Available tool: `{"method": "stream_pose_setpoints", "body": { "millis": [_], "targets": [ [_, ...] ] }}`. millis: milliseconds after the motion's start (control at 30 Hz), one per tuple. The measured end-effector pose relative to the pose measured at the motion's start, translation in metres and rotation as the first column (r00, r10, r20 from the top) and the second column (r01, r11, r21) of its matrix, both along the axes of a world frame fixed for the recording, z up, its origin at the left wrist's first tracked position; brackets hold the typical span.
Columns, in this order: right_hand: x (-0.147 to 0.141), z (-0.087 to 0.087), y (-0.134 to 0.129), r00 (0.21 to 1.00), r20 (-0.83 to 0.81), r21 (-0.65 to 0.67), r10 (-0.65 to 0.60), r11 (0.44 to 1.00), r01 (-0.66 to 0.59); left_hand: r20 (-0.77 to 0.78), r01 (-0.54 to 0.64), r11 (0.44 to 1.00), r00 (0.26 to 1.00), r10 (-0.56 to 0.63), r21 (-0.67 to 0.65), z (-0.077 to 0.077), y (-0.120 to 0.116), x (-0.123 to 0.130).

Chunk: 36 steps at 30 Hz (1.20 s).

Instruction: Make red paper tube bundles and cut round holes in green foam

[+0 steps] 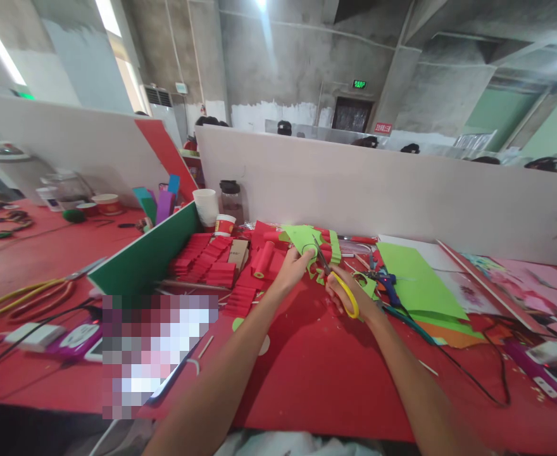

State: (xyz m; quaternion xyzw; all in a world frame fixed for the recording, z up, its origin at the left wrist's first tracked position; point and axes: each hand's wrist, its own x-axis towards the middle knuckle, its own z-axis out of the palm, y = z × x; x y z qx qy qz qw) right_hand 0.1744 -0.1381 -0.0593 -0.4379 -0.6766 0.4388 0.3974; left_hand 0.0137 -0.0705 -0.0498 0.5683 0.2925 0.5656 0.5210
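Note:
My left hand (295, 266) pinches a piece of bright green paper (300, 235), which is held up a little above the red table. In my right hand (344, 292) is a pair of scissors (346, 296) with yellow handles; their blades point up and left at the paper's edge. A dark curved line shows on the paper near my left thumb. Several green scraps (317, 275) lie just beneath. To the left of my left hand are a red paper roll (264, 258) and stacks of folded red paper (202, 256).
A glue gun (388, 285) with a black cable lies right of my right hand, beside green paper sheets (418, 282). A green board (145, 253) stands at left, with larger scissors (36, 294) beyond it. White partitions (378, 190) close off the back. A lit, blurred screen (164, 348) is front left.

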Motion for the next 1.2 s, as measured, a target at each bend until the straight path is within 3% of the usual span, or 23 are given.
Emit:
{"method": "stream_pose_setpoints", "body": {
  "millis": [300, 500, 1200],
  "targets": [
    [-0.002, 0.004, -0.004, 1.0, 0.007, -0.022, 0.006, 1.0, -0.006, -0.081, -0.005, 1.0, 0.997, 0.007, 0.022, 0.005, -0.006, -0.003],
    [0.001, -0.002, 0.0, 1.0, 0.029, 0.011, -0.011, 1.0, 0.01, -0.113, -0.003, 1.0, 0.994, 0.005, 0.016, 0.003, -0.005, -0.004],
    [-0.002, -0.01, 0.005, 0.999, 0.011, 0.02, -0.043, 0.999, 0.042, -0.053, 0.005, 0.999, 0.999, -0.007, -0.038, 0.0, -0.001, -0.002]
  ]
}}
